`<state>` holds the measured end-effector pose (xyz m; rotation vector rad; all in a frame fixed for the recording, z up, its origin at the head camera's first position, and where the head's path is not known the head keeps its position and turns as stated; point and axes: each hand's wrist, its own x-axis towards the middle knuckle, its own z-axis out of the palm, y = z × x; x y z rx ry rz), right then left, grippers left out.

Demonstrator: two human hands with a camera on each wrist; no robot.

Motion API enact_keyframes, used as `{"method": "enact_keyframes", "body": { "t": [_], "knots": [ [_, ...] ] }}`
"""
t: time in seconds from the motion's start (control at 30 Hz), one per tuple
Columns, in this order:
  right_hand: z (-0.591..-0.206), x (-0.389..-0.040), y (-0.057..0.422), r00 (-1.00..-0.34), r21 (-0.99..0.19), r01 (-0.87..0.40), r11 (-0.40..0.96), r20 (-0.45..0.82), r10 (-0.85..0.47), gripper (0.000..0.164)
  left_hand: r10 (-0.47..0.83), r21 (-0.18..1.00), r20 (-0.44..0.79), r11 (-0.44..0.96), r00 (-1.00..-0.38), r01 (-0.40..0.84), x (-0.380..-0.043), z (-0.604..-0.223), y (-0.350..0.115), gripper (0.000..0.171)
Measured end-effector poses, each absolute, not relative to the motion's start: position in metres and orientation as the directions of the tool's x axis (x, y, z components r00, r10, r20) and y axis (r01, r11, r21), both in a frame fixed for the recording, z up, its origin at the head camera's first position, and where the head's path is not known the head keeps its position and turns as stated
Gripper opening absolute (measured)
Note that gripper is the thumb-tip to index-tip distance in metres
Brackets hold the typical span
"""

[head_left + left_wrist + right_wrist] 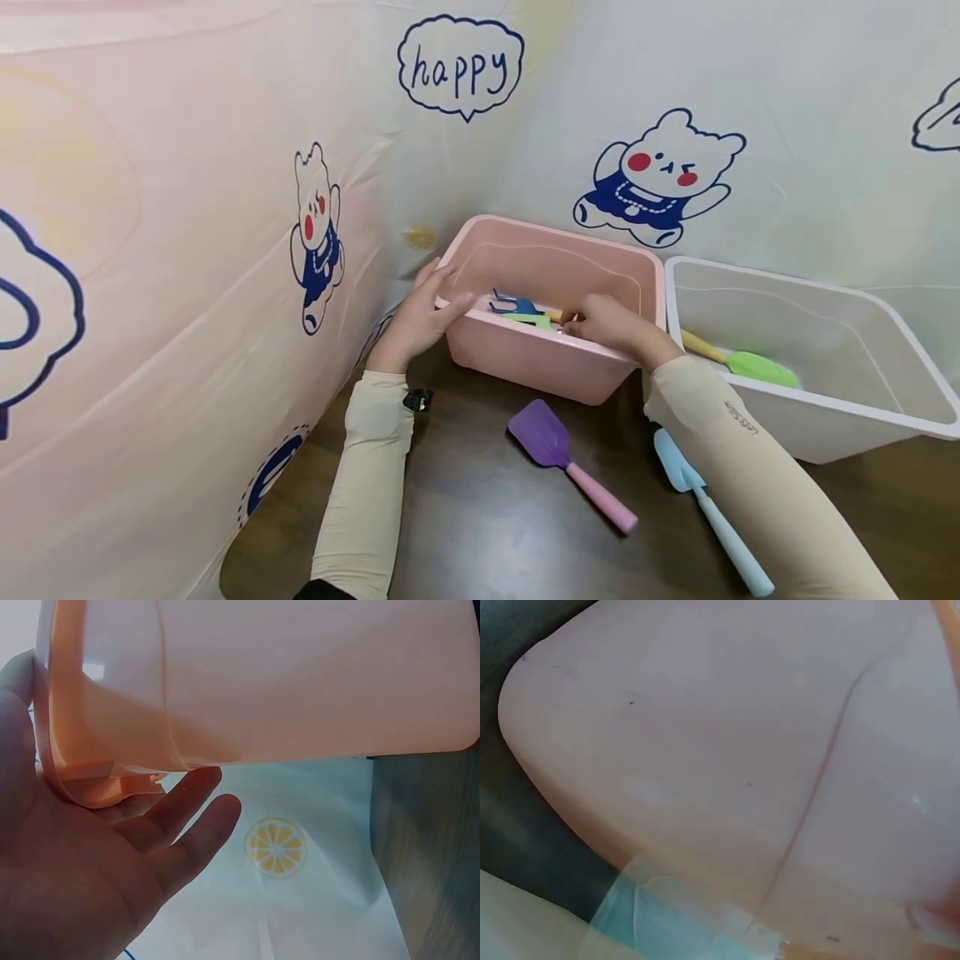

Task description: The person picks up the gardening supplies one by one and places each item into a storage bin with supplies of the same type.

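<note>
My left hand (pixel 416 321) grips the left corner of a pink plastic bin (pixel 536 354), thumb over the rim. In the left wrist view some of its fingers (pixel 199 832) reach out beneath the bin's lip. My right hand (pixel 611 323) is down inside that bin, its curled fingers around the yellow handle of a blue toy hand rake (pixel 517 304); the fingertips are partly hidden. A light green thing (pixel 528 320) lies beside the rake, mostly behind the front wall. The right wrist view shows only the bin's pink outer wall (pixel 705 735).
A white bin (pixel 832 408) stands right of the pink one, with a green shovel (pixel 761 367) with a yellow handle inside. On the dark table lie a purple spatula-shaped shovel (pixel 542 432) with a pink handle and a light blue trowel (pixel 731 537). Printed cloth (pixel 480 167) hangs behind and left.
</note>
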<state>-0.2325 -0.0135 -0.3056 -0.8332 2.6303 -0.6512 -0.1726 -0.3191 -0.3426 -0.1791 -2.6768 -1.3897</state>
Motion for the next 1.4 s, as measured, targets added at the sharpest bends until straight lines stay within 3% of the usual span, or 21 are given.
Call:
{"method": "enact_keyframes", "body": {
  "t": [0.2, 0.33, 0.43, 0.57, 0.7, 0.77, 0.97, 1.4],
  "knots": [
    [-0.287, -0.225, -0.002, -0.880, -0.568, -0.418, 0.708, 0.061, -0.471, 0.019, 0.071, 0.803, 0.182, 0.564, -0.981, 0.190, -0.179, -0.345, -0.315, 0.063],
    [-0.260, -0.210, 0.005, -0.873, -0.587, -0.472, 0.658, 0.209, -0.440, 0.018, 0.076, 0.804, 0.188, 0.560, -0.979, 0.198, -0.179, -0.345, -0.316, 0.054],
    [-0.247, -0.189, 0.016, -0.853, -0.616, -0.499, 0.609, 0.225, -0.471, 0.017, 0.070, 0.807, 0.187, 0.558, -0.980, 0.194, -0.178, -0.347, -0.315, 0.052],
    [-0.252, -0.156, 0.029, -0.756, -0.668, -0.537, 0.515, 0.112, -0.644, 0.012, 0.054, 0.806, 0.182, 0.564, -0.982, 0.181, -0.176, -0.347, -0.317, 0.053],
    [-0.282, -0.134, 0.037, -0.584, -0.623, -0.626, 0.470, -0.026, -0.811, 0.008, 0.043, 0.802, 0.180, 0.572, -0.983, 0.172, -0.175, -0.346, -0.316, 0.056],
    [-0.300, -0.129, 0.042, -0.538, -0.572, -0.661, 0.486, -0.089, -0.838, 0.006, 0.043, 0.798, 0.180, 0.578, -0.983, 0.172, -0.176, -0.345, -0.315, 0.058],
    [-0.337, -0.124, 0.070, -0.576, -0.533, -0.607, 0.590, -0.218, -0.788, 0.005, 0.043, 0.803, 0.168, 0.573, -0.985, 0.163, -0.180, -0.347, -0.310, 0.057],
    [-0.371, -0.114, 0.143, -0.683, -0.539, -0.504, 0.675, -0.229, -0.694, 0.012, 0.042, 0.802, 0.208, 0.565, -0.977, 0.195, -0.181, -0.348, -0.309, 0.052]
  ]
}}
